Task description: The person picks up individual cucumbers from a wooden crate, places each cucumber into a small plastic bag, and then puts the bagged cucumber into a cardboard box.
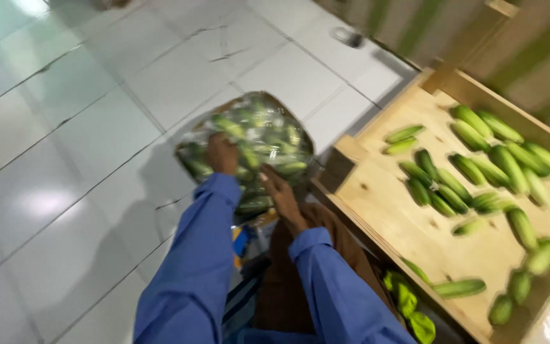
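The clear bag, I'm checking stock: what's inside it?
The bag holds green cucumbers, visible through the plastic. Both hands, left and right, cover part; its underside is hidden.

Materials and finishes

Clear glossy plastic bag (249,143) at centre; pale matt wooden tray (402,216), right; shiny white floor tiles (65,159), left; blue cloth sleeves (192,274), bottom.

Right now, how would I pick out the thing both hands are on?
Start at the wooden display bin of loose cucumbers, then look left to the white tiled floor. There the left hand and right hand grip a clear plastic bag; its cucumbers are wrapped together, not loose.
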